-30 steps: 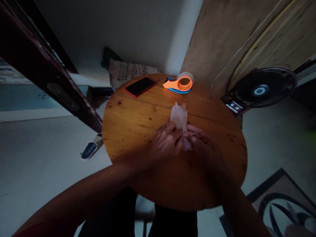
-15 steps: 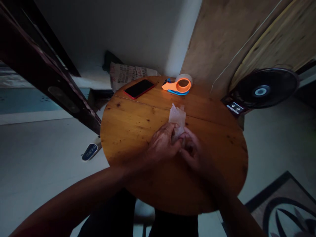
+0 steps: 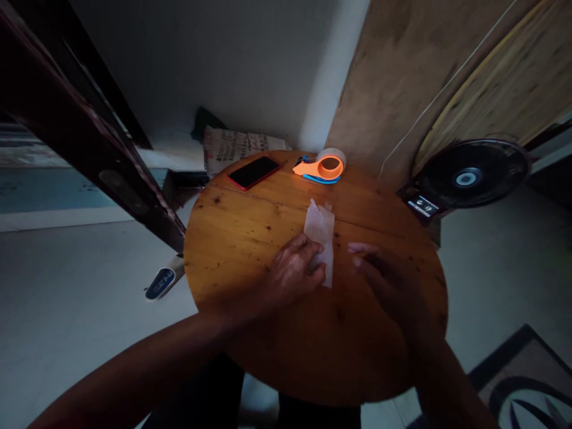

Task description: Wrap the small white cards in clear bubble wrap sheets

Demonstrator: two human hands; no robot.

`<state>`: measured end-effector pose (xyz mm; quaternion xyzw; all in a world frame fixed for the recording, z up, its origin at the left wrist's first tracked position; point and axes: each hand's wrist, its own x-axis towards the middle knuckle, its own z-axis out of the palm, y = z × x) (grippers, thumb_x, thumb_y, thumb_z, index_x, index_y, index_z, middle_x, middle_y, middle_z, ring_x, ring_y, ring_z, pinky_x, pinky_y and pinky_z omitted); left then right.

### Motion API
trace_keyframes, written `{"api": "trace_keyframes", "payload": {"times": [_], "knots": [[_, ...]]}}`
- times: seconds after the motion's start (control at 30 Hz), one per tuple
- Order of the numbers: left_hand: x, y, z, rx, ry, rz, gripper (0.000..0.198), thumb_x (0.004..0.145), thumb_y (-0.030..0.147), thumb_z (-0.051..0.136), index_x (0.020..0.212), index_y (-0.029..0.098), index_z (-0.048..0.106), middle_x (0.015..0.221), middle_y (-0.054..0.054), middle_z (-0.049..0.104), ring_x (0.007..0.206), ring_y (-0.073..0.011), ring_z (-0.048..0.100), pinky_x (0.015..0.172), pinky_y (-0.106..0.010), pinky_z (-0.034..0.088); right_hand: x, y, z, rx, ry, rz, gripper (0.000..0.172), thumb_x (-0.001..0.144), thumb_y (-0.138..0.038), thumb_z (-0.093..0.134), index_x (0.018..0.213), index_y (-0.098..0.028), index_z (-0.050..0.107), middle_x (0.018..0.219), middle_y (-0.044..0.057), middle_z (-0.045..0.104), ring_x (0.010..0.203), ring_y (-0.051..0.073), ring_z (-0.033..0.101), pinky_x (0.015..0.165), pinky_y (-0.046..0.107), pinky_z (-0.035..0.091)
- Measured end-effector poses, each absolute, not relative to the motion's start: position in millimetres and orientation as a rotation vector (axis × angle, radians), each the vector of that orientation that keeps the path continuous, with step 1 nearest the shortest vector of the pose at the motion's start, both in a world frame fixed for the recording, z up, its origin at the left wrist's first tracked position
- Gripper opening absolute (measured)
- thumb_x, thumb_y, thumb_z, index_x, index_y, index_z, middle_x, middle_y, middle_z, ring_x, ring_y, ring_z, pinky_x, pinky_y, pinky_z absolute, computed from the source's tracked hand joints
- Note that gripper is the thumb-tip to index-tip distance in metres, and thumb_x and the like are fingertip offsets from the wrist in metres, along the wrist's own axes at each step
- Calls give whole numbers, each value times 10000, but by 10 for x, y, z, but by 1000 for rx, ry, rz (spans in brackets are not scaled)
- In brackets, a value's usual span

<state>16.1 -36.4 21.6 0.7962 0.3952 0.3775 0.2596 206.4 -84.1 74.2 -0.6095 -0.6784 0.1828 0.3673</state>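
Observation:
On the round wooden table lies a narrow, whitish, translucent piece of wrap with a ragged far end. Its exact material is hard to make out in the dim light. My left hand rests over its left side, thumb and forefinger closed on it. To the right of the wrap, my right hand hovers apart from it, fingers stretched out and holding nothing. Beyond the far end of the wrap sits an orange tape dispenser with a roll of tape and a blue part.
A phone with a red edge lies at the table's far left. Behind it is a printed sack by the wall. A black fan stands at the right, beside the table. A dark post rises on the left.
My right hand has let go of the wrap and moved away to the right, its fingers opening. The wrap now shows longer and flatter, while my left hand stays on it.

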Motion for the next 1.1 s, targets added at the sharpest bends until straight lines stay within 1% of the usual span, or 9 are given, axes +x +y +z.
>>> {"api": "trace_keyframes", "payload": {"times": [0.1, 0.23, 0.4, 0.6, 0.73, 0.83, 0.9, 1.0, 1.1], "knots": [[153, -363, 215, 2173, 1061, 1044, 197, 786, 216, 594, 981, 206, 615, 926, -47, 582, 882, -183, 591, 795, -324, 524, 2082, -652, 910, -1485, -2067, 222, 215, 885, -233, 502, 1011, -249, 675, 1094, 68, 658, 980, 211, 633, 804, 359, 524], [151, -351, 185, 2210, 1065, 1065, 221, 776, 233, 603, 994, 207, 622, 982, -72, 572, 967, -211, 570, 859, -362, 518, 2022, -319, 921, -1366, -2483, 10, 315, 862, -124, 445, 1011, -225, 704, 1457, 86, 423, 1311, 283, 423, 1012, 473, 397], [165, -326, 151, 2247, 1088, 1026, 281, 728, 223, 638, 1006, 213, 604, 1258, -100, 539, 1169, -271, 517, 1004, -448, 456, 1920, -109, 739, -1452, -2591, -259, 228, 899, -240, 526, 1049, -260, 698, 1547, 65, 304, 1390, 326, 291, 1024, 503, 341], [167, -334, 185, 2216, 1064, 987, 251, 749, 201, 591, 998, 180, 570, 1226, -117, 593, 1140, -275, 554, 995, -449, 457, 2029, 17, 529, -1425, -2563, -426, 170, 902, -250, 530, 956, -210, 686, 1552, 49, 302, 1425, 318, 209, 1106, 518, 231], [157, -336, 192, 2209, 1040, 987, 217, 760, 198, 568, 976, 199, 543, 1103, -88, 633, 1041, -251, 587, 930, -428, 484, 2165, 86, 449, -1510, -2456, -378, 196, 862, -170, 506, 957, -199, 675, 1541, 88, 308, 1399, 354, 266, 1076, 552, 271], [156, -332, 195, 2205, 1036, 992, 211, 758, 193, 561, 966, 210, 531, 1024, -61, 640, 984, -233, 598, 896, -413, 487, 2208, 63, 456, -1494, -2280, -275, 398, 816, -123, 454, 1182, -203, 588, 1506, 135, 337, 1333, 335, 381, 1012, 533, 371], [161, -330, 196, 2196, 1040, 993, 214, 754, 192, 564, 963, 214, 528, 1011, -52, 637, 982, -225, 597, 896, -406, 484, 2206, 21, 493, -1431, -2118, -227, 449, 807, -130, 450, 1244, -198, 529, 1406, 146, 444, 1266, 300, 460, 991, 495, 410], [169, -330, 191, 2182, 1048, 981, 228, 755, 191, 566, 979, 209, 527, 1016, -53, 637, 976, -221, 593, 895, -404, 483, 2177, -41, 546, -1313, -2003, -174, 265, 819, -203, 516, 1070, -210, 601, 1196, 111, 575, 1128, 256, 554, 968, 438, 436], [168, -335, 195, 2185, 1077, 965, 302, 764, 210, 573, 1062, 194, 523, 1032, -68, 638, 971, -229, 591, 888, -408, 485, 2137, -68, 528, -1286, -2081, -98, 128, 818, -270, 569, 893, -209, 654, 1193, 99, 579, 1086, 252, 574, 944, 429, 438]]}}
